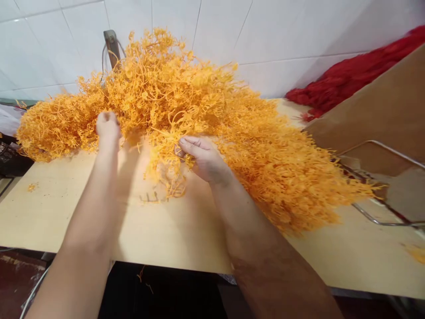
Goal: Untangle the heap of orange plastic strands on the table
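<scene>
A large heap of orange frilly strands (186,93) spreads over the pale tabletop (159,235). My right hand (201,157) pinches a small tangled orange sprig (169,155) in front of the heap's middle. To the left, my left hand (109,126) is at the heap's front edge with its fingers curled and slightly blurred; whether anything is between them cannot be made out.
A white tiled wall (219,31) stands behind the table. Red fluffy material (352,75) lies at the back right, beside a brown board (375,115) and a metal wire frame (381,221). A wooden post (112,46) rises behind the heap. Orange scraps (32,187) lie at left.
</scene>
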### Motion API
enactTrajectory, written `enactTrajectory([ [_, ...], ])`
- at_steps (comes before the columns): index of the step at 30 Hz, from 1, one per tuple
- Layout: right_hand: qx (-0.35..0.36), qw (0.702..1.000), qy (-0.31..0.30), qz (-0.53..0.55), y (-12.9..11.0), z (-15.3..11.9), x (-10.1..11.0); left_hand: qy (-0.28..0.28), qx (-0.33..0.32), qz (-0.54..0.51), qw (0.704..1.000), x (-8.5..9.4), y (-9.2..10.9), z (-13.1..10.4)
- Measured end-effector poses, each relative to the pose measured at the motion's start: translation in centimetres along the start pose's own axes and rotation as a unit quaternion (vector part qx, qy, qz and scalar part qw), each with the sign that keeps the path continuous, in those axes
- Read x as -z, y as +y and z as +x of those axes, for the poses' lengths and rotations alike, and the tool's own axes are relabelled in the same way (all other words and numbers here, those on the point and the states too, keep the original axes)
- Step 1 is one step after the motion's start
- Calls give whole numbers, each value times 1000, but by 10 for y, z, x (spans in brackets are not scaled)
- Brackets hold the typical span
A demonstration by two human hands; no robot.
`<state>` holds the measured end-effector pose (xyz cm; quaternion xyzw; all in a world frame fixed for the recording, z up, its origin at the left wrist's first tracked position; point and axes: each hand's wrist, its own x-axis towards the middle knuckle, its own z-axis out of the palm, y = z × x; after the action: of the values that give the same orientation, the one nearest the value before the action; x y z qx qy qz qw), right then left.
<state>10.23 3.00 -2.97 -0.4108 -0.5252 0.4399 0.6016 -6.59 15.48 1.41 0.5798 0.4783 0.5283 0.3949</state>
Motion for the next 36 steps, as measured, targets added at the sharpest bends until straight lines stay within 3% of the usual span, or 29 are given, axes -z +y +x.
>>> enactTrajectory([
  [2, -18, 998, 42, 46, 2, 2, -1, 38, 23, -39, 998, 18, 10, 3],
  [3, -29, 995, 61, 70, 3, 2, -2, 27, 25, -51, 998, 21, 17, 0],
  [9, -37, 984, 68, 160, 4, 3, -2, -185, -42, 18, 982, -13, 46, -38],
  [13, -39, 985, 63, 154, 4, 3, 1, -358, -66, 146, 920, -20, 42, -45],
  [15, -42, 982, 82, 166, 6, 3, 2, -395, -74, 193, 895, -19, 40, -46],
  [22, -31, 979, 134, 152, 12, 8, 7, -378, -84, 184, 904, -35, 36, -56],
  [27, -53, 976, 144, 156, 8, 8, 5, -306, -132, 105, 937, -52, 17, -56],
  [32, -80, 980, 133, 125, 0, 5, 5, -329, -149, 68, 930, -52, 8, -53],
  [36, -117, 981, 113, 106, -2, 2, 8, -346, -116, 57, 929, -50, 9, -56],
])
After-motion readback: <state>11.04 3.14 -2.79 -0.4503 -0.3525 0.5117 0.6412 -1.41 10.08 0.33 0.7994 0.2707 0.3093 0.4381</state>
